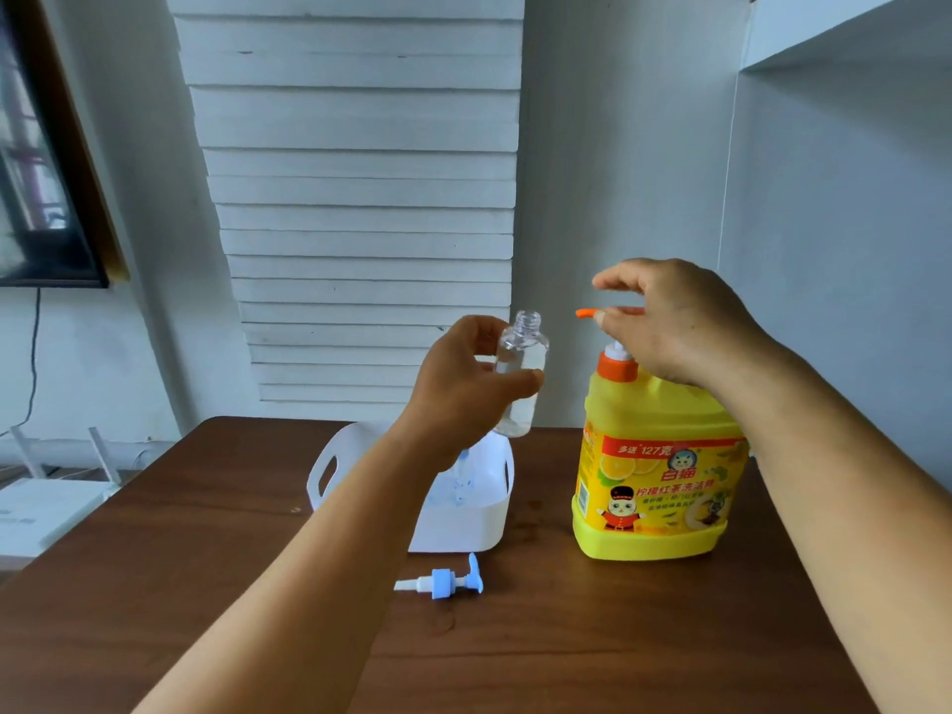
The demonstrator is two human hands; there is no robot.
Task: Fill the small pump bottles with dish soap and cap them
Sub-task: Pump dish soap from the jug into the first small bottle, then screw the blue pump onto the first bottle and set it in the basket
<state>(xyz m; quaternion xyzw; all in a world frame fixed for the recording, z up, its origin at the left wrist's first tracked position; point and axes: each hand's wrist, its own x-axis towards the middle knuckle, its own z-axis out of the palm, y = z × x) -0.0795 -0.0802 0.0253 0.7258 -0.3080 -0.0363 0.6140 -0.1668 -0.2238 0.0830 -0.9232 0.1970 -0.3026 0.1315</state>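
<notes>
My left hand (463,383) holds a small clear bottle (520,373) upright in the air, its threaded neck uncapped and left of the orange spout. A big yellow dish soap jug (654,487) stands on the brown table (206,533) at the right. My right hand (669,322) rests on top of the jug's orange pump head (587,313), fingers spread, only the spout tip showing. A blue and white pump cap (443,582) lies on its side on the table in front of the white basket (463,523).
The white basket with handle cut-outs holds more blue-capped items, partly hidden by my left arm. A white router (46,502) sits off the table's left edge. A dark screen (41,146) hangs on the left wall. White slatted panel behind the table.
</notes>
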